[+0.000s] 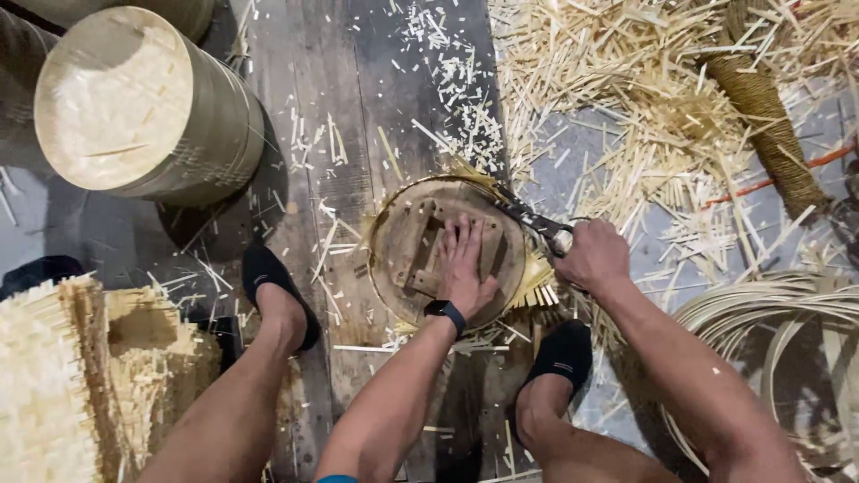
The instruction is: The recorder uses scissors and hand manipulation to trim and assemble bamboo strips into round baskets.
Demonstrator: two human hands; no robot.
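Observation:
My left hand [467, 265] lies flat, fingers spread, on a round wooden disc [398, 234] with crossed slats that rests on the plank floor. A fringe of bamboo strips [537, 284] sticks out from under the disc's right edge. My right hand [592, 256] grips the handles of dark metal shears [526, 215], whose blades reach along the disc's upper right rim. A dark band sits on my left wrist. My two feet in black socks stand to either side of the disc.
A tall stack of round bamboo steamer trays [148, 103] lies on its side at upper left. Cut bamboo slivers [644, 98] litter the floor at upper right. A bundle of woven slats [63, 376] sits at lower left, coiled bamboo hoops [787, 313] at right, a rope-wrapped pole [769, 125] at far right.

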